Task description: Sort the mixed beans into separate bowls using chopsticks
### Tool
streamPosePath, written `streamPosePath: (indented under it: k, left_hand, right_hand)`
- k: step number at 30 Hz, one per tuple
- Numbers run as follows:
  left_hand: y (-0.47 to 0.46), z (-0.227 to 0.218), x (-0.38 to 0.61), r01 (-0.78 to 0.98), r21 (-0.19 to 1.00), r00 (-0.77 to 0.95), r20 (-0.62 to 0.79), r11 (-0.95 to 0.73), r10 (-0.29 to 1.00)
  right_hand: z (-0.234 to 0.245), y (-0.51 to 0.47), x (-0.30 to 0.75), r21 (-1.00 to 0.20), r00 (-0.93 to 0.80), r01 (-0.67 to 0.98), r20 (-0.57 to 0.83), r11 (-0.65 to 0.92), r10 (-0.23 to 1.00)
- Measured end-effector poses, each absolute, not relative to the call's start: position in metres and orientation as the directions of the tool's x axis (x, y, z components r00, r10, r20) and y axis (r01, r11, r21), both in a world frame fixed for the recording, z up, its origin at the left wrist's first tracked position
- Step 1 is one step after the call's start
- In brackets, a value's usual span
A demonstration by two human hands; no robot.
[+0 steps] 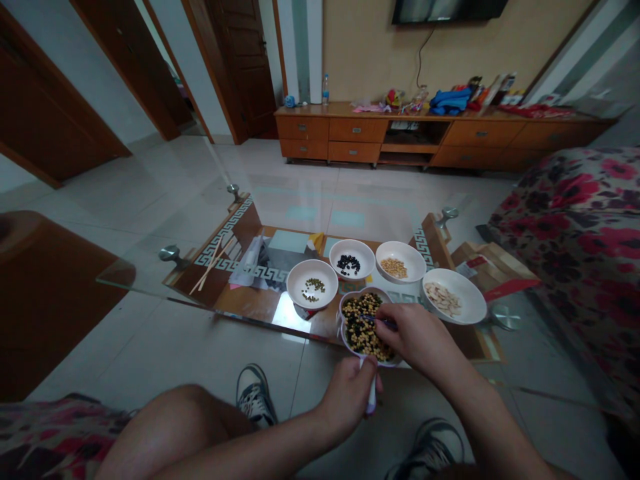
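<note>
1. Both hands worked close together at the near edge of the table, neither of them spread. The left hand (345,393) was closed around a pale handle (371,400), though what that handle belonged to could not be told.
2. The right hand (417,340) was curled, its fingers pinching a thin dark tool (383,321) above the beans. Its far end was hidden, so its exact kind could not be told.
3. A lobed white bowl (344,330) sat at the edge of the glass tabletop (130,277), just under the right hand and beyond the left. It was heaped with mixed yellow and black beans (363,330).
4. A pinch near the tool's working end looked right for control among such small beans. Keeping the right wrist raised seemed sensible, so that the knuckles cleared the heap.
5. Four more white dishes stood just beyond: a bowl of green beans (306,283), a bowl of black beans (351,260), a bowl of yellow beans (400,261), and a plate of pale flat seeds (453,297). Keeping them apart looked wise, as it left the hands room.
</note>
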State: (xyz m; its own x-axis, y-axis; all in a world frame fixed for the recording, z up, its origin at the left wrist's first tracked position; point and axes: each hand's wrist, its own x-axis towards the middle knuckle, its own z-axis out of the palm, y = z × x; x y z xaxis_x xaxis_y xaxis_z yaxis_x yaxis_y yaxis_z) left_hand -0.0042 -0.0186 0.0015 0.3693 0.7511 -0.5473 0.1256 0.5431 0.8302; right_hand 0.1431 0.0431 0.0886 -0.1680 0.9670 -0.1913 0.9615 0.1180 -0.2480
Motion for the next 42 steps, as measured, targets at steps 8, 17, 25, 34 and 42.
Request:
streamPosePath:
  k: [8,17,25,34,42]
  left_hand:
    - [-0.019,0.003,-0.004,0.117,0.829,0.383,-0.546,0.547,0.745]
    - [-0.017,0.003,-0.003,0.113,0.827,0.382,-0.548,0.551,0.744]
    - [-0.018,0.003,-0.004,0.13,0.831,0.375,-0.546,0.541,0.749]
    - [-0.018,0.001,-0.005,0.149,0.832,0.371,-0.549,0.535,0.749]
    - [-0.019,-0.002,-0.005,0.14,0.834,0.379,-0.544,0.534,0.749]
  right_hand:
    - [0.091,0.046,0.137,-0.295,-0.171,0.944,-0.048,0.15,0.984]
    - [0.094,0.054,0.108,-0.392,-0.169,0.894,0.155,0.218,0.973]
    - [0.095,0.054,0.113,-0.422,-0.152,0.886,0.129,0.193,0.98]
    - [0.09,0.046,0.141,-0.341,-0.13,0.929,0.059,0.142,0.99]
    - [0.089,0.041,0.151,-0.274,-0.087,0.959,-0.061,0.067,0.994]
